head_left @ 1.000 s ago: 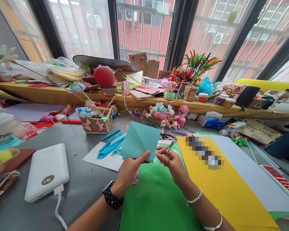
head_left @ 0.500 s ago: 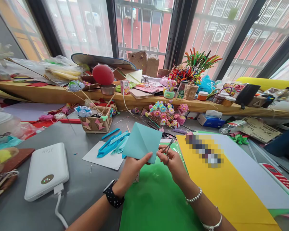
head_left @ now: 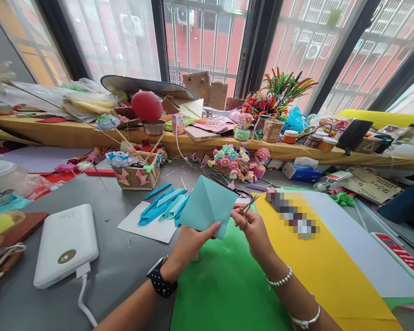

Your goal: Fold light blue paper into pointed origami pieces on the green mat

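A creased light-blue sheet of paper (head_left: 207, 202) is pinched by its lower edge in my left hand (head_left: 193, 241), thumb on the near face and fingers behind. My right hand (head_left: 253, 230) is closed around small scissors (head_left: 249, 205), whose blades point up to the right, beside the paper's right corner. Both hands are above a shiny green mat (head_left: 224, 285). To the left, several folded blue paper strips (head_left: 163, 207) rest on a white sheet (head_left: 133, 228).
A white power bank (head_left: 69, 243) with a cable lies at the left. Behind stand a cardboard basket (head_left: 136, 178) and a bunch of crocheted flowers (head_left: 232, 161). Yellow paper (head_left: 313, 271) covers the right side. A crowded ledge (head_left: 200, 145) runs below the windows.
The paper has shifted slightly right in my left hand. My right hand and the scissors have moved a little to the right too, and the blades have turned further right.
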A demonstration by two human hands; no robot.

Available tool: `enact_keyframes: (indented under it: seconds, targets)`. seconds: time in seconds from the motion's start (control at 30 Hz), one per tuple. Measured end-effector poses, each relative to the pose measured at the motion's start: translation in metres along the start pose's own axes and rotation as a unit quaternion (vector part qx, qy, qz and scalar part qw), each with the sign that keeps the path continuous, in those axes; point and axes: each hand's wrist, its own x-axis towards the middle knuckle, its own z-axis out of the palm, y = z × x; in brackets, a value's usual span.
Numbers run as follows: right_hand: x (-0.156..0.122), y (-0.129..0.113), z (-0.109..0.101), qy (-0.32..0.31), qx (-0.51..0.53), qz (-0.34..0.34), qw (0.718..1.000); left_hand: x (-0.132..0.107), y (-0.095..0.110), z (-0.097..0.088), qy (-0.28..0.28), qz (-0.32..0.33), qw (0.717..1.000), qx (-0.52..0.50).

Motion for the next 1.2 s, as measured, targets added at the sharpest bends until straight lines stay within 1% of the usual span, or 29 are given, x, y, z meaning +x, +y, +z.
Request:
enact_keyframes:
  seconds: [0.07, 0.1, 0.2, 0.3, 0.37, 0.43, 0.5, 0.57, 0.63, 0.73, 0.87, 0.97, 1.03, 1.1, 1.2]
  targets:
    - [0.001, 0.001, -0.001, 0.003, 0.0, 0.0, 1.0, 0.001, -0.001, -0.001, -0.026, 0.025, 0.999, 0.036]
    - [0.001, 0.002, -0.001, 0.005, 0.002, 0.006, 1.0, 0.002, -0.001, -0.002, -0.022, 0.033, 0.998, 0.045]
    - [0.001, 0.005, 0.0, -0.012, -0.005, 0.032, 0.999, 0.004, -0.001, -0.004, 0.035, 0.063, 0.996, 0.059]
    - [-0.002, 0.006, 0.006, -0.088, -0.061, 0.041, 0.993, 0.004, 0.002, -0.007, 0.108, 0.117, 0.983, 0.087]
    - [-0.007, 0.006, 0.011, -0.13, -0.121, 0.029, 0.984, 0.003, 0.004, -0.008, 0.146, 0.135, 0.975, 0.095]
    - [-0.013, 0.007, 0.018, -0.162, -0.16, 0.001, 0.974, 0.002, 0.007, -0.009, 0.165, 0.131, 0.974, 0.084]
    - [-0.017, 0.007, 0.022, -0.186, -0.178, -0.023, 0.966, 0.0, 0.009, -0.009, 0.168, 0.123, 0.975, 0.071]
    - [-0.02, 0.006, 0.025, -0.2, -0.181, -0.04, 0.962, 0.0, 0.009, -0.009, 0.163, 0.113, 0.978, 0.063]
    - [-0.02, 0.006, 0.025, -0.208, -0.17, -0.05, 0.962, 0.0, 0.008, -0.009, 0.141, 0.086, 0.985, 0.053]
    - [-0.018, 0.006, 0.023, -0.207, -0.14, -0.052, 0.967, 0.001, 0.005, -0.008, 0.082, 0.049, 0.995, 0.02]
    - [-0.016, 0.006, 0.02, -0.191, -0.13, -0.035, 0.972, 0.002, 0.001, -0.008, 0.007, 0.033, 0.999, 0.0]
    - [-0.016, 0.006, 0.02, -0.179, -0.137, -0.025, 0.974, 0.002, -0.003, -0.008, -0.033, 0.016, 0.999, -0.009]
    - [-0.016, 0.006, 0.02, -0.175, -0.145, -0.027, 0.974, 0.002, -0.005, -0.008, -0.041, 0.026, 0.998, -0.028]
    - [-0.016, 0.005, 0.02, -0.169, -0.156, -0.033, 0.973, 0.002, -0.005, -0.009, -0.029, 0.036, 0.997, -0.055]
    - [-0.016, 0.005, 0.021, -0.165, -0.178, -0.037, 0.969, 0.003, -0.003, -0.009, -0.01, 0.003, 0.994, -0.111]
